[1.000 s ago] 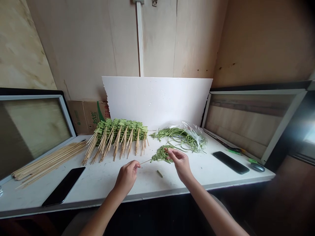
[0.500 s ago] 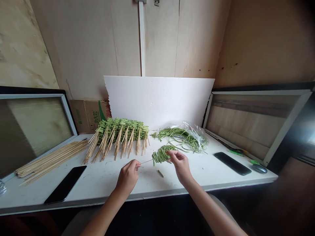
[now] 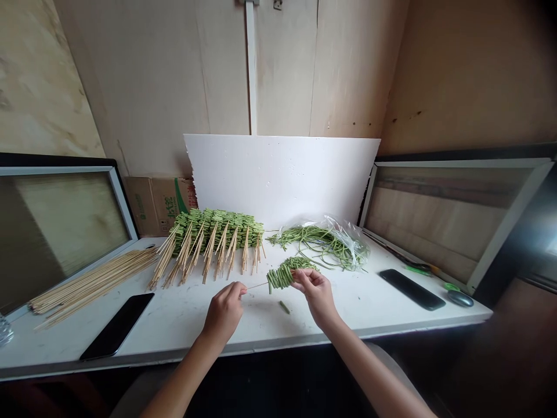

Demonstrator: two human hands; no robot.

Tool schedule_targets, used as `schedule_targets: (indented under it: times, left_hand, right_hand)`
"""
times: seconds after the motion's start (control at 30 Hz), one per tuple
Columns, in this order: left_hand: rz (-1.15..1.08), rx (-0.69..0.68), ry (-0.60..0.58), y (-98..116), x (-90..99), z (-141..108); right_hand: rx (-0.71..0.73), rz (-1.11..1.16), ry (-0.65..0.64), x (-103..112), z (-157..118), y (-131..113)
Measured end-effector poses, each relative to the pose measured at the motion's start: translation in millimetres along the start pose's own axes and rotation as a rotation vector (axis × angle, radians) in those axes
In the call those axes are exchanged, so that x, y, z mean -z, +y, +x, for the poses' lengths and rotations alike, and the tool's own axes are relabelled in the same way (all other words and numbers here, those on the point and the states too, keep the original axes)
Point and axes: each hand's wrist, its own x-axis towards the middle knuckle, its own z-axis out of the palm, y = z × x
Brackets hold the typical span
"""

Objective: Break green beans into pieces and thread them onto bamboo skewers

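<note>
Cut green bean pieces [image 3: 279, 278] sit side by side on a thin wooden skewer [image 3: 256, 285], held level above the white table. My left hand [image 3: 225, 307] is closed on the skewer's left end. At the right end of the row, my right hand [image 3: 315, 290] pinches with thumb and fingers; whether it grips the skewer's end or a bean piece is hidden. Just behind it lies a small pile of cut beans [image 3: 300, 263]. One loose bean piece [image 3: 284, 307] rests on the table below the skewer.
Filled bean skewers [image 3: 217, 229] are stacked at the back left, beside bare skewers [image 3: 96, 281]. Long beans [image 3: 313, 238] lie in a plastic bag [image 3: 343, 232] at the back right. Phones [image 3: 117, 326] [image 3: 411, 289] and a mouse [image 3: 460, 298] lie toward the sides.
Both hands and the skewer have shifted slightly left. The right hand's fingers now sit closer against the right end of the bean row.
</note>
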Motion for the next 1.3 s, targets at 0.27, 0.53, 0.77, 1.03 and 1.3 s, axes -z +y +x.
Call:
schedule_targets:
  times: [0.27,0.53,0.77,1.03,1.3]
  left_hand:
    - [-0.046,0.001,0.001,1,4.0,5]
    - [-0.033,-0.011,0.066,0,13.8,12]
    - [-0.005,-0.029,0.062,-6,8.9,9]
    - [0.066,-0.080,0.054,-10,4.9,7]
    - [0.045,-0.057,0.050,-11,5.4,6]
  right_hand:
    - [0.005,-0.051,0.003,-5,-4,-2]
    - [-0.071,-0.079,-0.080,-1,2,-15]
    - [-0.102,-0.199,-0.102,2,6,-20]
    - [-0.143,-0.279,-0.049,8,9,-15]
    - [-0.164,-0.356,-0.145,5,6,-12]
